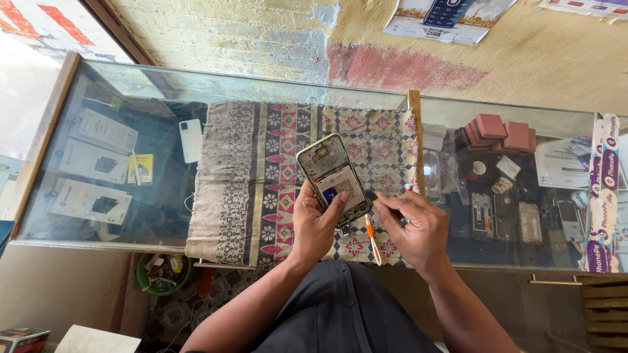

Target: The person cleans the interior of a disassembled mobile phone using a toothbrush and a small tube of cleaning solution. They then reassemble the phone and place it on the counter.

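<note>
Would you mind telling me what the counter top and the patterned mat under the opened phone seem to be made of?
The counter top looks like clear glass: it reflects light, and boxes show on the shelf below. The patterned mat seems woven cloth, matte, with a frayed left edge. The left hand holds the opened phone above it.

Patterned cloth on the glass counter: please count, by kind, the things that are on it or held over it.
Opened green-framed phone without back cover, in left hand: 1
Orange-and-white slim tool, lying on the cloth by right hand: 1
Small dark part on the cloth: 1
Total: 3
</note>
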